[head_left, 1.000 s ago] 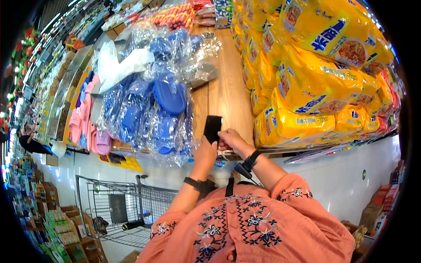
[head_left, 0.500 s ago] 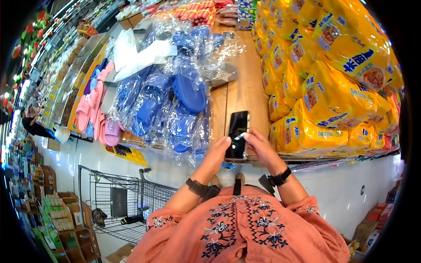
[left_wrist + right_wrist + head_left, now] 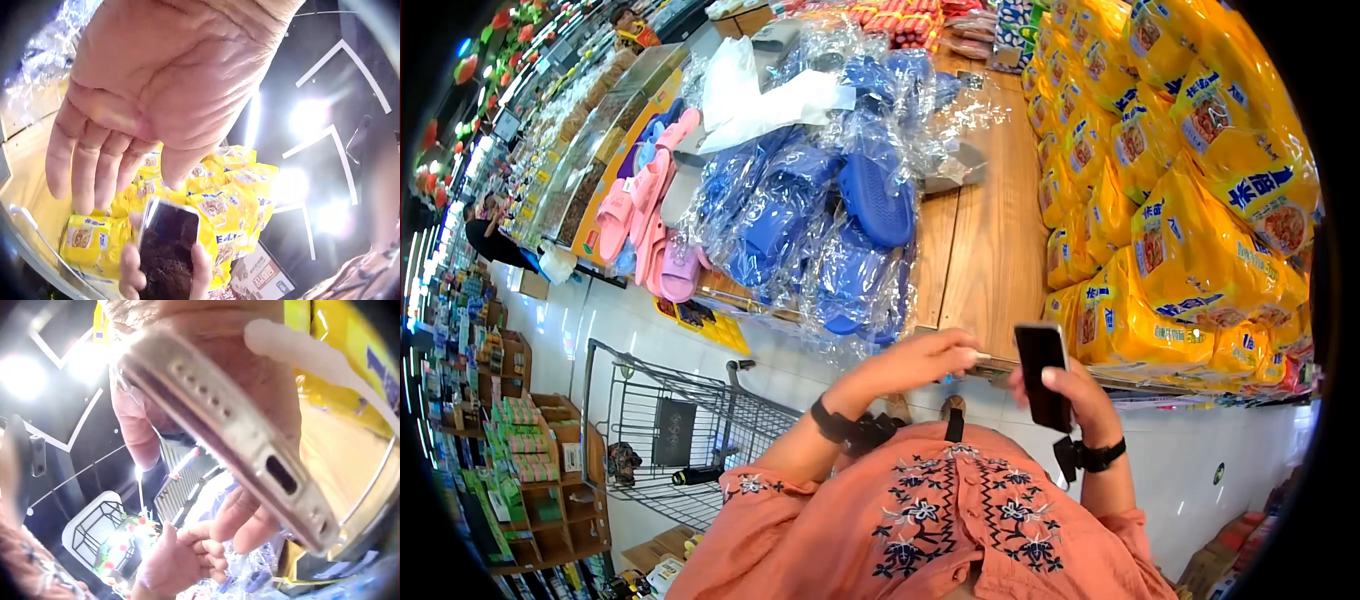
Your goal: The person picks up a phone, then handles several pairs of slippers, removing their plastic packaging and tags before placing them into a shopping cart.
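the pale-framed phone [image 3: 1045,378] has a black screen. yellow packs [image 3: 1175,240] with blue lettering line the right edge of the brown, wood-grained bench [image 3: 985,240]; blue slippers [image 3: 876,200] reach its near edge. the coral shirt [image 3: 970,515] bears black-and-white flowers and black zigzags.

From my head view: table [image 3: 990,260] ahead; slippers in wrappers [image 3: 878,200] on its left part, bag [image 3: 800,103] lying over them, more slippers [image 3: 645,200] left of those. Noodle packs [image 3: 1195,240] stacked right. Cart [image 3: 673,432] on floor [image 3: 785,368], I note, before the table, leftward; shelves [image 3: 550,470] left of cart.
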`<state>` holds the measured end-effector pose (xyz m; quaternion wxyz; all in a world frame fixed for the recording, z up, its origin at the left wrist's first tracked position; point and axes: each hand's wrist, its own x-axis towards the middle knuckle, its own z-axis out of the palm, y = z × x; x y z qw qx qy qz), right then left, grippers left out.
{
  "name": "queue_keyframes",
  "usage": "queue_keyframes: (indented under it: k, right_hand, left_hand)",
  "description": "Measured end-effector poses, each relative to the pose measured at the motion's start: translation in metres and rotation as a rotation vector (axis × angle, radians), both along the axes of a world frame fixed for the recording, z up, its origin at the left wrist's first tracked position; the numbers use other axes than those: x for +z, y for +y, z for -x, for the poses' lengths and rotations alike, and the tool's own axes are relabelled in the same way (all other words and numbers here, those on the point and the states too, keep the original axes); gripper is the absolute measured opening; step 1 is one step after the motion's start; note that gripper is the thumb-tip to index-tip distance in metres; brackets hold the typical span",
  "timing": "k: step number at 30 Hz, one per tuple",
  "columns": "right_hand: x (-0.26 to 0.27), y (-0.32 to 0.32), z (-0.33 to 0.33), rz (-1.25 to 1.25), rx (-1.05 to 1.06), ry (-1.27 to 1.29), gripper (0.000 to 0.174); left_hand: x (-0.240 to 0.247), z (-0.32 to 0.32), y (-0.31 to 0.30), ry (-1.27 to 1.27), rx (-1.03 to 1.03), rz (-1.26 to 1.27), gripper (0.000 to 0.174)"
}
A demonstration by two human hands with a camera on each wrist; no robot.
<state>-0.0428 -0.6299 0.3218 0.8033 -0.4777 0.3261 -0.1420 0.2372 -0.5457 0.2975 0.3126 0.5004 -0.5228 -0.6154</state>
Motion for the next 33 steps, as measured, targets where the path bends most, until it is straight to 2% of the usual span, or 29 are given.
queue_keyframes:
  k: [2, 4, 8, 10, 12, 14, 15, 16, 20, 26, 30, 31, 33]
  right_hand:
    - [-0.005, 0.007, 0.022, -0.088, 0.089, -0.004, 0.061]
    - [-0.012, 0.017, 0.042, -0.279, 0.051, -0.031, 0.067]
    - [-0.030, 0.020, 0.080, -0.171, 0.213, 0.171, 0.064]
    - [-0.039, 0.029, 0.098, -0.118, 0.283, 0.427, 0.063]
    - [-0.091, 0.040, 0.135, -0.249, 0.340, 0.581, 0.066]
    - [-0.129, 0.068, 0.160, -0.230, 0.353, 0.721, 0.070]
    - [-0.154, 0.082, 0.176, -0.238, 0.376, 0.743, 0.084]
    - [-0.167, 0.098, 0.188, -0.238, 0.386, 0.737, 0.083]
    - [-0.145, 0.131, 0.200, -0.223, 0.442, 0.660, 0.079]
    - [-0.091, 0.122, 0.195, -0.210, 0.526, 0.668, 0.073]
    - [-0.078, 0.113, 0.189, -0.262, 0.355, 0.637, 0.072]
    - [-0.096, 0.108, 0.195, -0.323, 0.374, 0.718, 0.071]
    - [-0.109, 0.109, 0.199, -0.337, 0.293, 0.686, 0.069]
  left_hand:
    - [-0.005, -0.013, 0.007, 0.083, 0.127, -0.023, 0.044]
    - [-0.005, -0.025, 0.014, 0.155, 0.236, -0.017, 0.043]
    - [0.008, -0.044, 0.021, 0.194, 0.386, -0.020, 0.041]
    - [0.009, -0.051, 0.024, 0.188, 0.428, 0.005, 0.041]
    - [0.010, -0.056, 0.027, 0.182, 0.462, 0.019, 0.042]
    - [0.008, -0.062, 0.028, 0.156, 0.499, 0.032, 0.042]
    - [0.007, -0.064, 0.030, 0.144, 0.522, 0.037, 0.041]
    - [0.007, -0.066, 0.031, 0.135, 0.540, 0.042, 0.041]
    - [0.002, -0.081, 0.034, 0.110, 0.613, 0.056, 0.040]
    - [0.000, -0.081, 0.033, 0.079, 0.669, 0.050, 0.041]
    - [0.000, -0.073, 0.028, 0.079, 0.653, 0.043, 0.041]
    - [-0.001, -0.071, 0.027, 0.078, 0.644, 0.045, 0.041]
    - [0.000, -0.070, 0.025, 0.073, 0.639, 0.052, 0.042]
